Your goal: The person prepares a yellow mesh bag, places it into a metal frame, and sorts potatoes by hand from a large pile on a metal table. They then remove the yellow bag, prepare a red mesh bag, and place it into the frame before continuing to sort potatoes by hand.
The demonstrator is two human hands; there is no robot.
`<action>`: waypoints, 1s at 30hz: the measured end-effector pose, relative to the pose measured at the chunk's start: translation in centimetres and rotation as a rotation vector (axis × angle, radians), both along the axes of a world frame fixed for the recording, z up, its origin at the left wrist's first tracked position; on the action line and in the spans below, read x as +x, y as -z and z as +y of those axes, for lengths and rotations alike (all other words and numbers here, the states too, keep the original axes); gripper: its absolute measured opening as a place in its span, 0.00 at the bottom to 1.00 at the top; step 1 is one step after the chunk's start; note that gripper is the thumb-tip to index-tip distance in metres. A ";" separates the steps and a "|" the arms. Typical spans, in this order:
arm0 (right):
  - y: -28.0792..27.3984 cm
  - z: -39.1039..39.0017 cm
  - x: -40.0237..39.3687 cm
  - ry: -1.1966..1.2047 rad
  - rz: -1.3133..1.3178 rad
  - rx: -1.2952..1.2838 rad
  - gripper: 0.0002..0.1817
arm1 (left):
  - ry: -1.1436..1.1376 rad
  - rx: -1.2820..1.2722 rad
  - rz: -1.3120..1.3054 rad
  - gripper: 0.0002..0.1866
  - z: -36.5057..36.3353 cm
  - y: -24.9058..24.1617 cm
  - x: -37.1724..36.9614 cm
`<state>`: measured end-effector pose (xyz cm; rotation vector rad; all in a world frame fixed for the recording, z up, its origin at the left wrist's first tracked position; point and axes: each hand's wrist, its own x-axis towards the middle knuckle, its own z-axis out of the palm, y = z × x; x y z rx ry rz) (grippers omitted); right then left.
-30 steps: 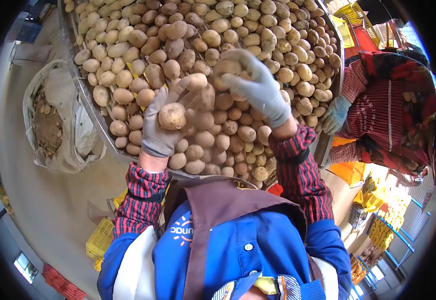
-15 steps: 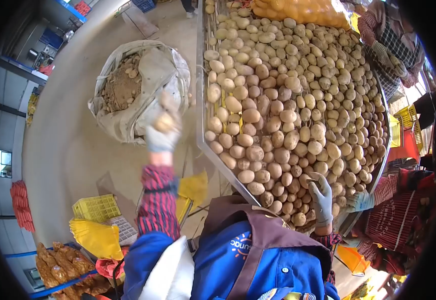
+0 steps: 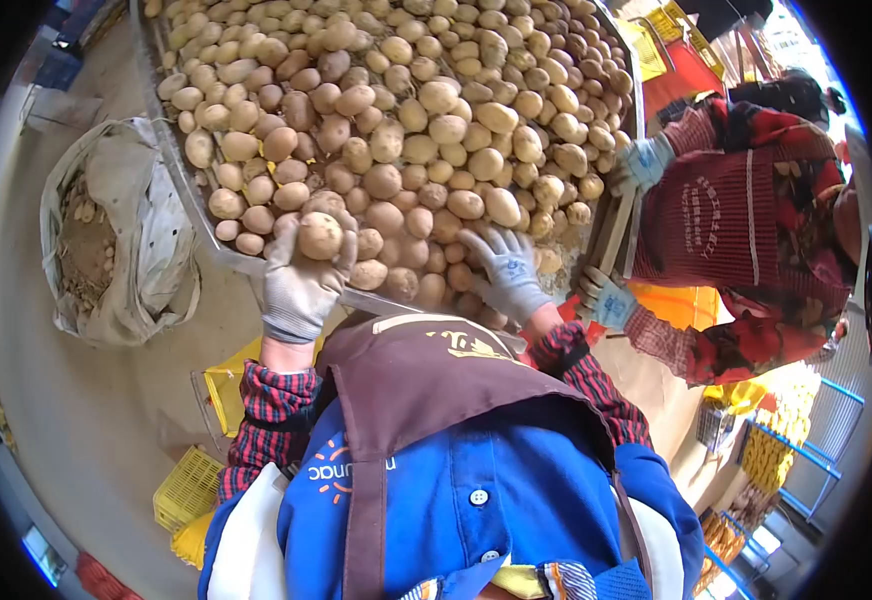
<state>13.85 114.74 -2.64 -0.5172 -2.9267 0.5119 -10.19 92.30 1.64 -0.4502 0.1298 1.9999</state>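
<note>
My left hand, in a pale work glove, is closed around a round potato above the near left rim of the sorting table. Its fingers curl up on either side of the potato. Further right, my gloved right hand lies with its fingers spread on the loose potatoes along the near edge. Its palm faces down, and potatoes show around the fingertips. Brown and pale yellow potatoes of mixed sizes cover the table.
A large white sack with soil and some potatoes stands on the floor at left. To the right, a person in a dark red apron has gloved hands at the table's edge. A yellow crate sits low at left.
My left hand has come back from over the sack to the table's edge. My right hand has flattened out over the potatoes. The whole view has turned to the right.
</note>
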 end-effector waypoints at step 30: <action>-4.0 5.3 -12.1 0.401 0.645 -2.349 0.27 | 0.474 0.102 -0.013 0.28 9.9 1.1 -3.2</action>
